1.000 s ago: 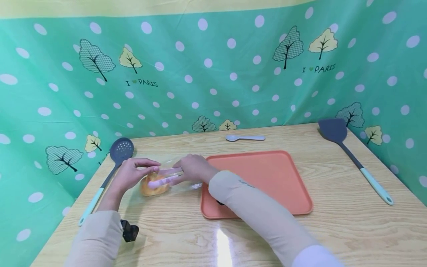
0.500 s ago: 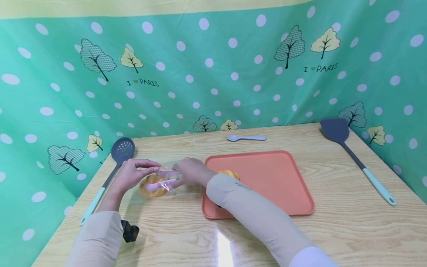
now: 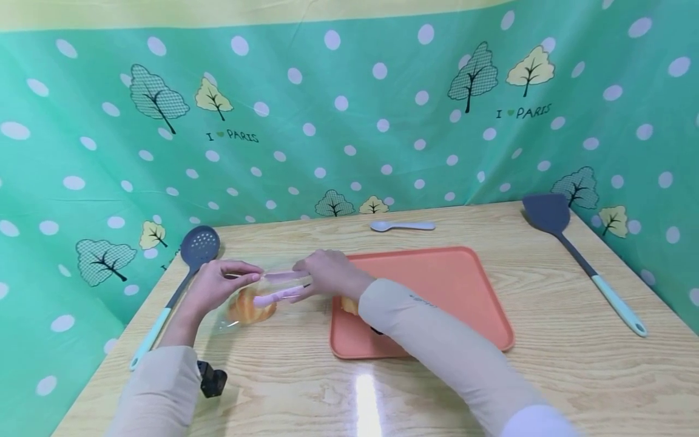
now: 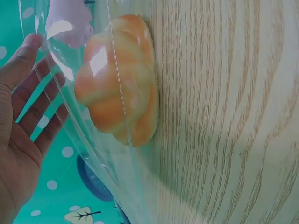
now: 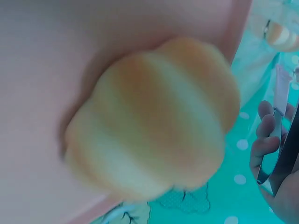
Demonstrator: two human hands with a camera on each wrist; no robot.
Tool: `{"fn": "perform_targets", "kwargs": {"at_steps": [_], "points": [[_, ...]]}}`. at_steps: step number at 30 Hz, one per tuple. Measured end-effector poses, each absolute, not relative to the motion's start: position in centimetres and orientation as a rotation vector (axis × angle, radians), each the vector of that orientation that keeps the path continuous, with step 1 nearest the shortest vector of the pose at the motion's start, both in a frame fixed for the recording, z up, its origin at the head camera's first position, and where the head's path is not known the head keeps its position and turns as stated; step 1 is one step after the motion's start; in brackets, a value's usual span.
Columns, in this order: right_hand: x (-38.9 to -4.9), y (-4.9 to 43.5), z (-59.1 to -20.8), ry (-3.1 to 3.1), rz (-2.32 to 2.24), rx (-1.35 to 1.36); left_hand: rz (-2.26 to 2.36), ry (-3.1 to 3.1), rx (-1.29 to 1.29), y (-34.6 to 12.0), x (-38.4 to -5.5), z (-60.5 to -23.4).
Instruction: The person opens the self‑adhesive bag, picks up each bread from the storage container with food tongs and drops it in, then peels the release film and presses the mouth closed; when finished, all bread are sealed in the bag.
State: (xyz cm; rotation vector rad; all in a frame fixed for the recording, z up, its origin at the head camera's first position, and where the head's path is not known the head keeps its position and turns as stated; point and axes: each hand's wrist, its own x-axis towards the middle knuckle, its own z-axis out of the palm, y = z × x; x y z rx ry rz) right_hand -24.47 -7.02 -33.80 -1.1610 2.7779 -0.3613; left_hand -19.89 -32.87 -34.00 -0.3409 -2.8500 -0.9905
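Observation:
My left hand (image 3: pixel 215 285) pinches the upper edge of a clear plastic bag (image 4: pixel 140 182) between thumb and fingers. Inside the bag, a golden croissant-shaped bread roll (image 4: pixel 121 84) lies low, close to the wooden table. My right hand (image 3: pixel 330 276) grips a pair of tongs (image 3: pixel 281 295) with lavender tips and metal arms. Their arms stand spread apart, one tip overlapping the top of the roll in the head view. Under my right forearm, a second bread roll (image 5: pixel 154 121) rests on the pink tray (image 3: pixel 426 273), mostly hidden from the head camera.
A slotted spoon (image 3: pixel 199 246) lies along the left side of the table. Behind the tray is a small lavender spoon (image 3: pixel 401 226). A dark turner (image 3: pixel 548 213) with a mint handle lies at the right. A patterned green cloth (image 3: pixel 349 121) hangs behind.
My right hand has drawn back slightly to the right with the tongs, whose arms now stand wider apart. The roll in the bag shows more of its top. My left hand stays in place.

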Motion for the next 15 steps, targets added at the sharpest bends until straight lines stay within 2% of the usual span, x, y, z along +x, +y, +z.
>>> {"fn": "perform_targets", "kwargs": {"at_steps": [15], "points": [[-25.1, 0.6, -31.4, 2.818, -0.342, -1.211, -0.921, -2.912, -0.319, -32.5, -19.9, -33.6]]}}
